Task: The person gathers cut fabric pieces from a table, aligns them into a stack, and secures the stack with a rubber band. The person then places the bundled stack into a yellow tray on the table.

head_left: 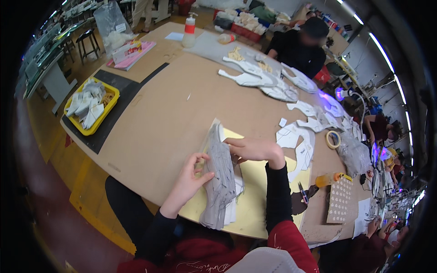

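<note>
A tall bundle of thin grey cut pieces (pixel 221 182) with dark pen marks stands between my hands, white layers fanning out along its lower right side. Beneath it lies a pale yellow sheet (pixel 261 195). My left hand (pixel 187 182) grips the bundle's left edge, thumb and curled fingers against it. From the upper right, my right hand (pixel 255 149) holds the bundle near its top; some of its fingertips are hidden behind the pieces. White curved cut pieces (pixel 296 136) lie to the right of my right hand.
At the left stands a yellow tray (pixel 114 101) of white pieces on a black mat. A pump bottle (pixel 189 31) stands at the far edge. Tape (pixel 333 139), a pen (pixel 302 193) and an orange-capped bottle (pixel 325 180) lie right. A person in black (pixel 300 54) sits across the table.
</note>
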Demonstrator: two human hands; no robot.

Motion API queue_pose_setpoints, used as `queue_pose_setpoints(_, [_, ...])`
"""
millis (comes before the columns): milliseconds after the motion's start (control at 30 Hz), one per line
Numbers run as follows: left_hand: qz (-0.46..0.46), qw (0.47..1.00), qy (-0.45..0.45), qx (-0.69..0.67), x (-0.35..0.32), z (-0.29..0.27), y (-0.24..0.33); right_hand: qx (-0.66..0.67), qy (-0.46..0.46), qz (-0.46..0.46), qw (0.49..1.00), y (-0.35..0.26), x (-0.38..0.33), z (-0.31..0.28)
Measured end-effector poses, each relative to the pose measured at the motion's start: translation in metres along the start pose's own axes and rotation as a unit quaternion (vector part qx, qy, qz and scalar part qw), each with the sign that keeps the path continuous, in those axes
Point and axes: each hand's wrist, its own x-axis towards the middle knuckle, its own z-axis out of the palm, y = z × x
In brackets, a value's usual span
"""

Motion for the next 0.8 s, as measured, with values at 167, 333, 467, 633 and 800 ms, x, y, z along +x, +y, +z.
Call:
queue_pose_setpoints(167, [-0.044,0.944,-0.027,0.326,0.014,-0.003,-0.024,-0.029,0.083,-0.123,0.989,0.031,0.0,0.015])
queue_pose_setpoints(333, [-0.01,0.977,-0.029,0.21,0.018,0.009,-0.018,0.005,0.27,-0.082,0.959,0.067,-0.014,0.062])
queue_pose_setpoints(467, [0.006,0.998,-0.042,-0.042,0.026,0.031,-0.014,0.267,0.165,-0.109,0.943,0.043,-0.036,0.073])
queue_pose_setpoints(633, [-0.054,0.994,-0.028,-0.091,0.033,0.036,0.005,0.492,0.131,-0.057,0.859,0.043,-0.044,0.062])
queue_pose_setpoints(800, [-0.074,0.991,-0.08,-0.073,0.042,0.027,0.003,0.397,0.132,-0.084,0.904,0.042,-0.037,0.074])
